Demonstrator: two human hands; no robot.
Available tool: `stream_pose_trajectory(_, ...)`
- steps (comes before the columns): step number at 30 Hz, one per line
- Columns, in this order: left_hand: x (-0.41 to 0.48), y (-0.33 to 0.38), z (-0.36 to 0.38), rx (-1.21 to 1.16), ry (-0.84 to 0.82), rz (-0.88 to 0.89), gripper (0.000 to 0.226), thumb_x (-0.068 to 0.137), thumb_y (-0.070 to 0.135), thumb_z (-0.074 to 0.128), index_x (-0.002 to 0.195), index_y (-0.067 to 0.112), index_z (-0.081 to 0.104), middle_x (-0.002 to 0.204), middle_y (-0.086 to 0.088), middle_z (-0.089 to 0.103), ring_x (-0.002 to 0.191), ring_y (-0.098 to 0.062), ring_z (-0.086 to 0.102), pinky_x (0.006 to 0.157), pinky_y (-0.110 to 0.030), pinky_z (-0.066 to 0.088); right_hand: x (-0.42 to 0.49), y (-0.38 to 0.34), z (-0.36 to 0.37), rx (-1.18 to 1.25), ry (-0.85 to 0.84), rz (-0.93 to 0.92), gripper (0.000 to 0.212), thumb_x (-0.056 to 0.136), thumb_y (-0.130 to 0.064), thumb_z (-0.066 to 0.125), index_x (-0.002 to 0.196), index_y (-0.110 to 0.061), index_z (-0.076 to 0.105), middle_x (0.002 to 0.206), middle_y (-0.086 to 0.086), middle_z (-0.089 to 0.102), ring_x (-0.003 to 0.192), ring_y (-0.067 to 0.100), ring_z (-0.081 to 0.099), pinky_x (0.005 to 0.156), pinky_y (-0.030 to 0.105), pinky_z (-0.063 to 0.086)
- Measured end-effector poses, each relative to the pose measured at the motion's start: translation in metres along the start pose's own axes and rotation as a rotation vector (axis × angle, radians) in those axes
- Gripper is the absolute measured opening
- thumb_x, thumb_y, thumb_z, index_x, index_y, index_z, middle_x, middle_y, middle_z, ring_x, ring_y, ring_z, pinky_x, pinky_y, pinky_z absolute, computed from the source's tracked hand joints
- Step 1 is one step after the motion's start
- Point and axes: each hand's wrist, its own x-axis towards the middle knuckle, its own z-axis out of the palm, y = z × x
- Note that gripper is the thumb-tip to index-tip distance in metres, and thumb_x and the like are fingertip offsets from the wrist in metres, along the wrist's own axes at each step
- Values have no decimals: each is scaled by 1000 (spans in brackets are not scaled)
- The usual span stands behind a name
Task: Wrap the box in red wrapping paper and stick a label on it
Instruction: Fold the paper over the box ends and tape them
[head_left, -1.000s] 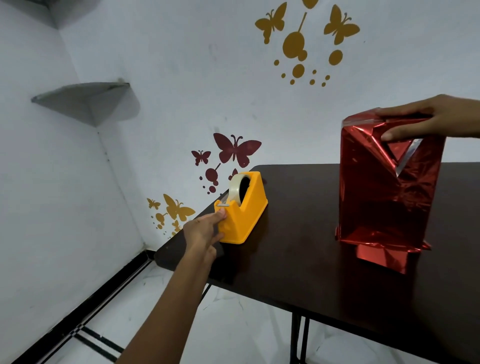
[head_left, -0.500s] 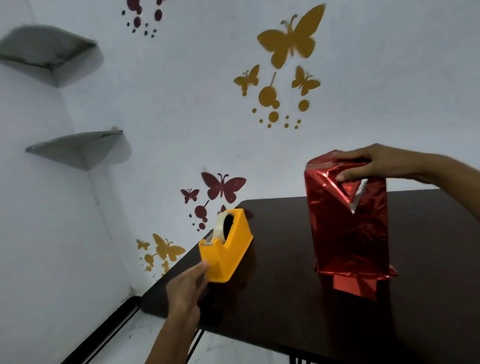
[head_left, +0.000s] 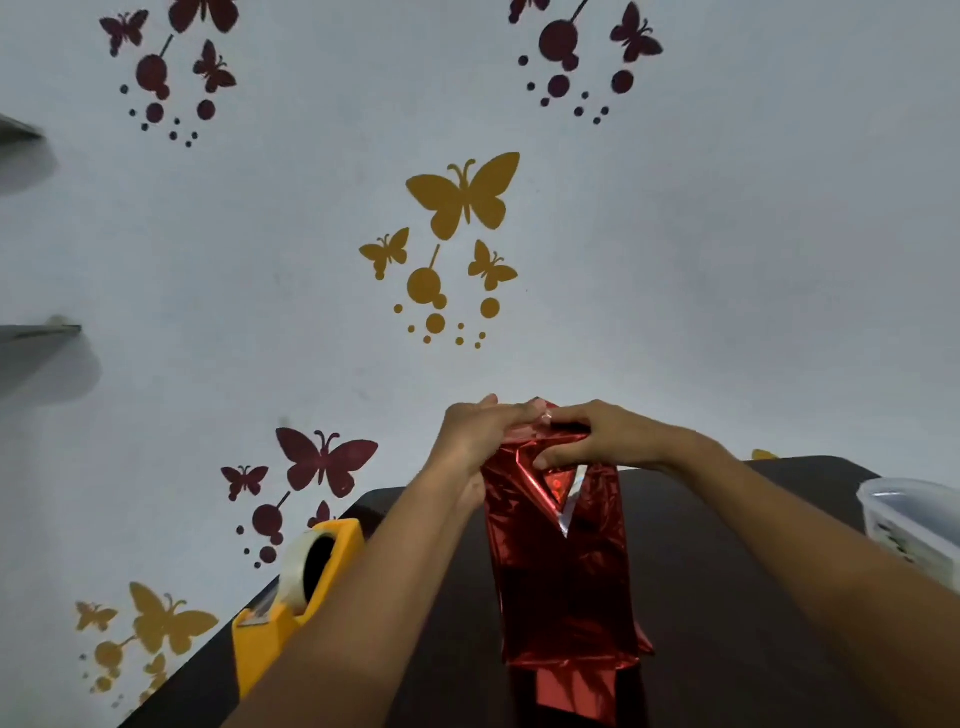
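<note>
Gone from tape dispenser (head_left: 291, 618) to top of red-wrapped box (head_left: 561, 582), upright on table (head_left: 727, 623): left hand (head_left: 478, 436) laid over it, grip impossible to tell. Pinching folded flap (head_left: 556, 486) with right hand (head_left: 587, 439), likely keeping it shut for taping.

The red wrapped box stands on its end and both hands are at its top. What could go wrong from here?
1. The box stands tall on a narrow end; a push from the left hand or right hand at the top might tip it.
2. The triangular flap below the right thumb gapes and shows its silver underside; released untaped, it may spring open.
3. The bottom flap sticks out loose on the table and could crease.
</note>
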Motion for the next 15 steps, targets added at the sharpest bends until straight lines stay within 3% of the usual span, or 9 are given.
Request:
stream_pose_trajectory(3, 16, -5, 5, -16, 7, -46, 67, 68, 16, 82, 127, 0, 55, 145, -2, 43, 101, -25, 63, 82, -36, 55, -1, -1, 1, 21, 28, -29, 45, 74, -40, 75, 116, -27, 64, 108, -2, 68, 104, 16, 60, 100, 36, 44)
stream_pose_trajectory(5, 20, -6, 6, -25, 32, -64, 72, 65, 16, 84, 127, 1, 53, 142, -7, 47, 107, -31, 62, 89, -44, 53, -2, -2, 1, 34, 27, -39, 36, 76, -35, 74, 110, -28, 65, 104, -3, 68, 100, 15, 60, 96, 32, 45)
stream_pose_trajectory(8, 23, -7, 7, -58, 61, -79, 79, 69, 10, 82, 137, 0, 42, 128, -16, 57, 88, -33, 68, 73, -40, 57, -3, -2, 1, 52, 12, -50, 35, 77, -35, 73, 110, -30, 63, 98, -4, 67, 92, 13, 62, 93, 31, 46)
stream_pose_trajectory(11, 25, -9, 6, -61, 72, -94, 81, 71, 9, 80, 140, 1, 39, 127, -17, 58, 78, -31, 67, 61, -35, 57, -3, -2, 1, 42, 15, -56, 50, 77, -38, 73, 123, -26, 59, 107, -1, 67, 98, 15, 63, 97, 35, 46)
stream_pose_trajectory(15, 30, -14, 6, -23, 71, -109, 72, 68, 13, 82, 131, -2, 50, 131, -17, 56, 72, -27, 67, 51, -29, 54, -4, -3, 1, 52, 10, -64, 49, 78, -35, 72, 124, -25, 59, 108, 2, 68, 98, 17, 64, 97, 36, 47)
